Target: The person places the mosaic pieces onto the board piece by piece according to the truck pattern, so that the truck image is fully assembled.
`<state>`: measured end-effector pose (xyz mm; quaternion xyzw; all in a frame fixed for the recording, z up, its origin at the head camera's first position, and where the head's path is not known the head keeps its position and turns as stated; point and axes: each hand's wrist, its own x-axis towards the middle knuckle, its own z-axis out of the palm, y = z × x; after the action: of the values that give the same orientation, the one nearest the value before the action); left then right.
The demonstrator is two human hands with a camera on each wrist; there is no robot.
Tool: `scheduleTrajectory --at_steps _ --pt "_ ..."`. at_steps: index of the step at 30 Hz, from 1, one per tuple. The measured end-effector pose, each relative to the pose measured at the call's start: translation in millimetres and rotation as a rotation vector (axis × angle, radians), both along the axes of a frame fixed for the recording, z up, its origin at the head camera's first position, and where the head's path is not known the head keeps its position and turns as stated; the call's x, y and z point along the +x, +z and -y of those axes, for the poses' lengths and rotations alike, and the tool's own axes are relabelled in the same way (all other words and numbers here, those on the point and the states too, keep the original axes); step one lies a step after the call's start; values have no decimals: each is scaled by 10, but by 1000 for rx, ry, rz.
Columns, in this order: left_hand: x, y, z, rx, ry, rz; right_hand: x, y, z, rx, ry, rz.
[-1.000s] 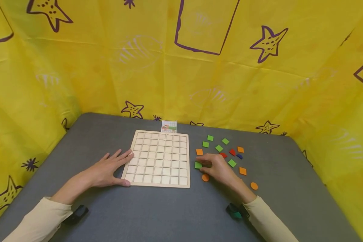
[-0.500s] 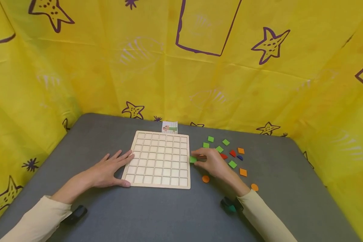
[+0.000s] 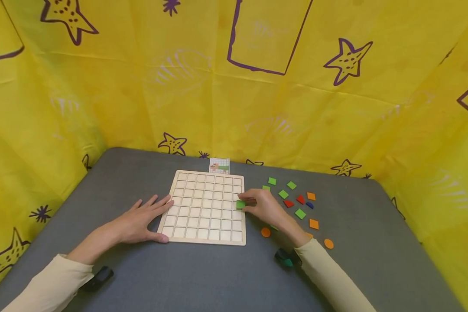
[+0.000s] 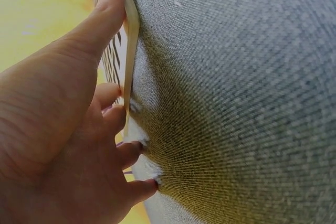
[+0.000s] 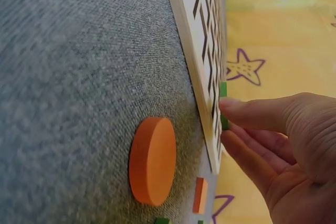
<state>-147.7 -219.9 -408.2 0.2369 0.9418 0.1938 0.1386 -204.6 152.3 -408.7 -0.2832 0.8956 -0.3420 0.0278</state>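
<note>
A pale wooden grid board [image 3: 203, 207] lies flat on the grey table, its square cells bare apart from the spot under my right hand. My left hand [image 3: 142, 221] rests along the board's left edge, fingers spread, with fingertips and thumb touching the frame. At the right side my right hand [image 3: 263, 208] pinches a green square tile [image 3: 240, 204] between thumb and fingers, over a cell in the rightmost column. In the right wrist view the tile [image 5: 223, 121] shows edge-on at the board's surface; whether it sits in the cell I cannot tell.
Right of the board lie several loose green squares [image 3: 283, 194], orange squares [image 3: 313, 224], orange discs [image 3: 328, 243], red pieces [image 3: 288, 203] and a blue piece [image 3: 310, 205]. A small printed grid card [image 3: 219, 165] touches the board's far edge. Yellow cloth [image 3: 203, 95] hangs behind the table.
My right hand has picked up the green square from beside the board and carried it left onto the board's right column. My left hand has stayed at the board's left edge.
</note>
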Motion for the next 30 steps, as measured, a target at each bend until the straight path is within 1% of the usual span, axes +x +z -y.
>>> scheduleTrajectory --at_steps 7,11,24,30 --pt "1 -5 1 8 2 3 -32 -39 53 22 32 -26" --pt "10 3 -10 18 -3 -4 -32 -50 67 27 36 -32" --pt "-8 -1 -13 8 5 6 -16 -66 63 9 25 -22" --pt "3 -2 -15 23 0 -7 7 -16 19 2 9 -28"
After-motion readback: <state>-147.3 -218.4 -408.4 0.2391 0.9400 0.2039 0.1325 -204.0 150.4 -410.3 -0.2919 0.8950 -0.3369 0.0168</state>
